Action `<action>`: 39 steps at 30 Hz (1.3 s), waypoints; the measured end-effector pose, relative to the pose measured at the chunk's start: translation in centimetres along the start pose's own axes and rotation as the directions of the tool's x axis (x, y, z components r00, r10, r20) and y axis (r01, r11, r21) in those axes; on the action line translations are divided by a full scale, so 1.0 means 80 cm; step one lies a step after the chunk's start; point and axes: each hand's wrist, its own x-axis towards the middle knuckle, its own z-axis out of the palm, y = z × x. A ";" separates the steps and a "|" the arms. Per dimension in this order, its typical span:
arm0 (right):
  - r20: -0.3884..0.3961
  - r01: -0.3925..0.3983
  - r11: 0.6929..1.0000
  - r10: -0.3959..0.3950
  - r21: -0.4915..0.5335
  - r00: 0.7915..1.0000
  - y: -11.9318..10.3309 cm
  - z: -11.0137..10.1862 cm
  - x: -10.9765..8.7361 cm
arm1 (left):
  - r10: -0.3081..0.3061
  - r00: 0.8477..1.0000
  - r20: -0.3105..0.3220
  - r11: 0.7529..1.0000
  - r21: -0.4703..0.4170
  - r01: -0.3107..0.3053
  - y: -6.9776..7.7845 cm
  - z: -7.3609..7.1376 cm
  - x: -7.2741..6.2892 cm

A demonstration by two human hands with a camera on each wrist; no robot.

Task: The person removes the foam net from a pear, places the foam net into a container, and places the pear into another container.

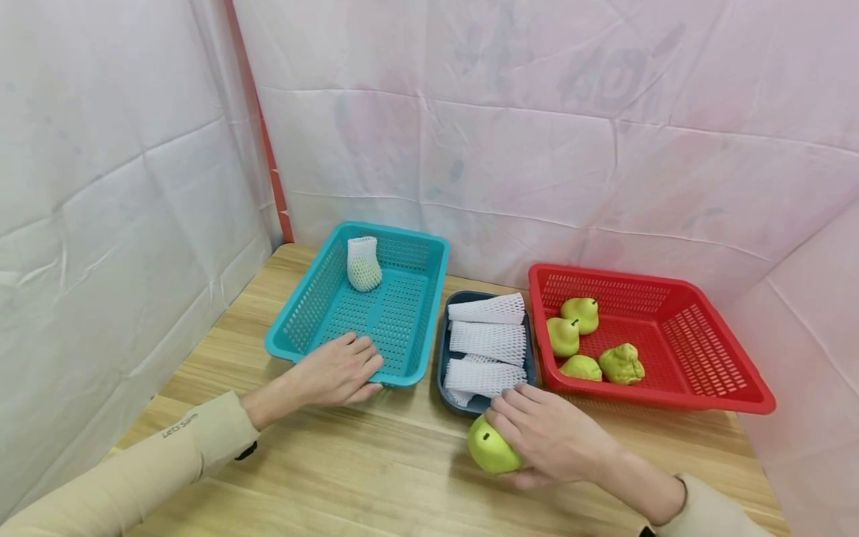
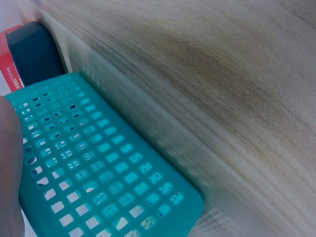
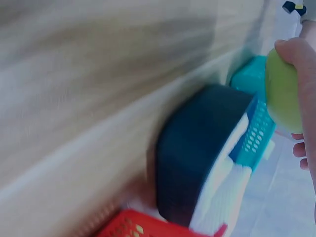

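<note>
My right hand [image 1: 546, 432] grips a green pear [image 1: 492, 446] above the wooden table, just in front of the dark blue tray [image 1: 443, 373]; the right wrist view also shows the pear [image 3: 282, 91] in the fingers. White foam net sleeves [image 1: 488, 339] lie in that tray. My left hand [image 1: 338, 369] holds the near rim of the teal basket [image 1: 432, 328], fingers over the inner side and thumb outside; its fingertips are hidden. Inside the teal basket, a pear in a white foam net [image 1: 365, 268] leans at the far left.
A red basket [image 1: 725, 328] at the right holds several pears [image 1: 580, 315], grouped toward its left side. The dark tray stands between the two baskets on the wooden table [image 1: 322, 470]. Pale cloth [image 1: 510, 164] hangs behind and at both sides.
</note>
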 end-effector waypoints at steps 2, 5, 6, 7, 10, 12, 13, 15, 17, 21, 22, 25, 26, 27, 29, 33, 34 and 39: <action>-0.002 -0.011 1.000 0.011 -0.007 1.000 0.007 -0.006 -0.003 | 0.000 1.000 -0.003 1.000 0.000 0.000 0.000 0.001 0.000; -0.019 -0.023 0.999 0.022 -0.027 1.000 0.018 -0.013 -0.008 | 0.001 1.000 -0.006 1.000 -0.001 -0.001 -0.001 0.002 -0.001; -0.028 -0.027 0.999 0.026 -0.032 0.999 0.021 -0.015 -0.010 | 0.001 1.000 -0.008 1.000 -0.001 -0.001 -0.001 0.002 -0.001; -0.036 -0.033 0.999 0.031 -0.037 0.999 0.025 -0.018 -0.011 | 0.001 1.000 -0.008 1.000 0.000 -0.001 -0.001 0.002 -0.001; -0.063 -0.053 0.997 0.050 -0.053 0.997 0.038 -0.025 -0.016 | 0.002 1.000 -0.009 1.000 0.000 -0.002 -0.001 0.002 -0.001; -0.082 -0.070 0.996 0.065 -0.062 0.995 0.047 -0.029 -0.019 | 0.003 1.000 -0.010 1.000 -0.001 -0.003 -0.001 0.001 -0.001; -0.088 -0.079 0.995 0.073 -0.066 0.993 0.052 -0.031 -0.021 | 0.003 1.000 -0.010 1.000 -0.002 -0.003 -0.001 0.001 -0.001; -0.094 -0.097 0.992 0.090 -0.075 0.992 0.061 -0.035 -0.025 | 0.002 1.000 -0.008 1.000 -0.002 -0.002 -0.001 0.001 -0.001; -0.087 -0.115 0.990 0.109 -0.079 0.990 0.070 -0.039 -0.030 | 0.001 1.000 -0.003 1.000 -0.002 -0.001 0.000 0.000 0.000; -0.050 -0.163 0.984 0.159 -0.073 0.986 0.090 -0.045 -0.042 | -0.003 1.000 0.001 1.000 -0.001 0.003 0.001 -0.001 0.001; -0.043 -0.176 0.982 0.173 -0.068 0.984 0.095 -0.046 -0.046 | -0.004 1.000 0.001 1.000 -0.001 0.004 0.001 -0.001 0.001; -0.025 -0.210 0.976 0.209 -0.059 0.978 0.110 -0.047 -0.055 | -0.005 1.000 0.000 1.000 -0.004 0.005 0.001 -0.001 0.001; -0.020 -0.220 0.974 0.220 -0.057 0.975 0.115 -0.047 -0.059 | -0.005 1.000 -0.001 1.000 -0.005 0.005 0.001 -0.002 0.001; -0.018 -0.229 0.972 0.228 -0.055 0.974 0.119 -0.047 -0.062 | -0.005 1.000 -0.002 1.000 -0.005 0.005 0.001 -0.001 0.001; -0.018 -0.243 0.968 0.242 -0.062 0.970 0.127 -0.044 -0.068 | -0.004 1.000 -0.003 1.000 -0.003 0.004 0.001 -0.001 0.001; -0.006 -0.275 0.958 0.275 -0.080 0.961 0.143 -0.039 -0.081 | -0.001 1.000 -0.011 1.000 0.006 0.001 0.000 0.001 0.000; 0.005 -0.285 0.955 0.286 -0.085 0.958 0.148 -0.038 -0.084 | -0.001 1.000 -0.012 1.000 0.007 0.001 0.000 0.002 0.000; 0.055 -0.331 0.940 0.337 -0.087 0.940 0.169 -0.031 -0.102 | 0.000 1.000 -0.010 1.000 0.005 0.000 -0.001 0.003 0.000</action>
